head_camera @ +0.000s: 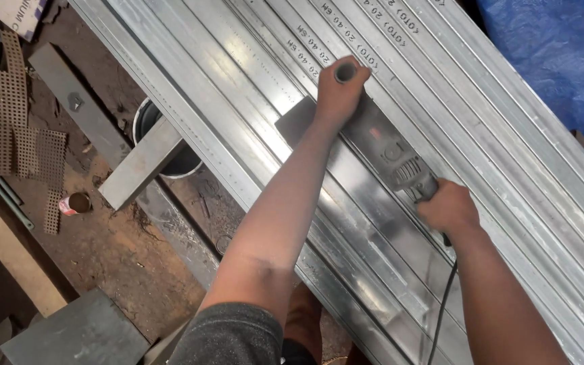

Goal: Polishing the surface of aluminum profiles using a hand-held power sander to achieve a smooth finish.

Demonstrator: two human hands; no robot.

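Left hand [341, 91] wrapped tight round side handle [346, 71] of angle grinder [380, 145]; right hand [449, 208] clamped on rear body, cable [443, 304] trailing near. Grinder rests mid-frame on steel tubes [508, 135], head at far end (disc hidden under hand). Judgement: keep both grips firm, cable behind, tool steady along tube. Bucket [144, 120] left, below.

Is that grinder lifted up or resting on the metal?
Resting: the angle grinder lies along the steel tubes, gripped by the left hand and right hand.
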